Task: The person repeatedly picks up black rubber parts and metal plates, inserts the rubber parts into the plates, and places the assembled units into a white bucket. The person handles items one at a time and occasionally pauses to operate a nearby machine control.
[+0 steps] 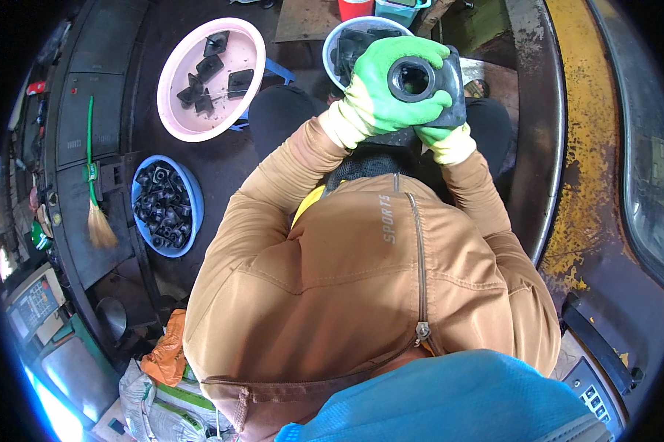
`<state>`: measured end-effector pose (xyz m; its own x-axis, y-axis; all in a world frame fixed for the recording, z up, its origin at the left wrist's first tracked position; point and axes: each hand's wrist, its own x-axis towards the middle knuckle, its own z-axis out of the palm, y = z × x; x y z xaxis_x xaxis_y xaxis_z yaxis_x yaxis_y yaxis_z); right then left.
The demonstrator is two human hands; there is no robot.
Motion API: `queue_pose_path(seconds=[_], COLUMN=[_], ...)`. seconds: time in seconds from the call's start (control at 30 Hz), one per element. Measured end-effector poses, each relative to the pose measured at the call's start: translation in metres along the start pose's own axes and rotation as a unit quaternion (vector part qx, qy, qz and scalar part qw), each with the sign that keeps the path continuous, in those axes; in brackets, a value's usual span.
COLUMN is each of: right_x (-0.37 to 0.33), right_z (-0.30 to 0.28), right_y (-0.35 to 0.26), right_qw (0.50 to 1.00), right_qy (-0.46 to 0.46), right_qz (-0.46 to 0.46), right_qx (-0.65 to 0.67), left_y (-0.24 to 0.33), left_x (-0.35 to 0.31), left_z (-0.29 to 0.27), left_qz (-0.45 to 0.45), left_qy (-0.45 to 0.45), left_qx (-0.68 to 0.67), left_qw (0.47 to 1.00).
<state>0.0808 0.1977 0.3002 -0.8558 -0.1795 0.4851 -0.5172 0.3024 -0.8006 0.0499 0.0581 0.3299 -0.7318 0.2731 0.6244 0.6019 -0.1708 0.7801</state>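
My left hand [388,96], in a green glove with a pale cuff, grips a black moulded part [455,87], likely rubber. The part has a squarish flange and a round collar with a hole, which faces up at me. The fingers pass over the collar's far side, and the thumb lies along its near side. Just below the part is my right hand [444,137], gloved alike; its fingers are hidden behind the part. Beyond my hands, a light blue basin [330,53] holds more black parts.
A pink basin [171,92] with several black parts stands at the far left, near a blue stool [279,71]. Nearer, a blue tub [198,214] is heaped with black pieces. A broom [100,225] leans against dark cabinets. Worn yellow machinery [584,147] borders my right side.
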Motion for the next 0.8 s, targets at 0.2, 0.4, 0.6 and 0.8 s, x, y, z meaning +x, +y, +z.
queue_pose_path(seconds=[0.2, 0.4, 0.6, 0.8], right_x=[0.005, 0.004, -0.024, 0.005], right_z=[-0.031, -0.04, -0.043, -0.013], right_y=[-0.021, -0.003, 0.005, 0.015], right_qw=[0.987, 0.97, 0.963, 0.977], right_qy=[-0.157, -0.229, -0.246, -0.178], right_qz=[-0.018, -0.077, -0.079, -0.027], right_qx=[-0.034, -0.015, -0.076, 0.116], left_y=[0.012, 0.02, 0.013, 0.005], left_x=[0.006, 0.011, 0.024, 0.032], left_z=[-0.009, -0.021, -0.017, -0.037], left_qz=[0.002, -0.026, 0.011, -0.098], left_qy=[-0.078, -0.214, -0.427, -0.306], left_qx=[-0.018, -0.081, -0.159, -0.116], left_qw=[0.997, 0.973, 0.89, 0.94])
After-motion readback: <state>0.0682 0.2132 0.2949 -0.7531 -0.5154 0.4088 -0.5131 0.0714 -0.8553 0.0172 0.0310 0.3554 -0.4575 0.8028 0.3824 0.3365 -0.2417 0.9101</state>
